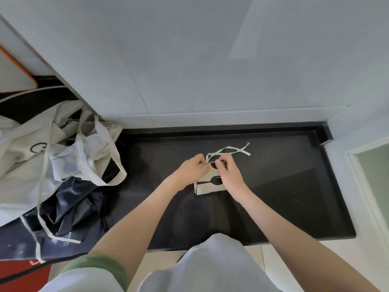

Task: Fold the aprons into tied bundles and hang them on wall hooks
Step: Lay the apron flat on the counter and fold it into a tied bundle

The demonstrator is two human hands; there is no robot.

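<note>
A folded beige apron bundle [207, 186] with a black spoon print lies on the black counter [284, 186]. My left hand [192, 168] holds the bundle's far left end, fingers curled on it. My right hand [228, 171] pinches the pale strap where it crosses the bundle. The strap's loose ends [231, 150] trail away toward the back wall. Part of the bundle is hidden under both hands.
A heap of unfolded beige aprons [52, 144] with long straps lies at the left, over dark navy cloth [69, 205]. A grey wall [210, 60] rises behind the counter. The counter's front edge runs just before my body.
</note>
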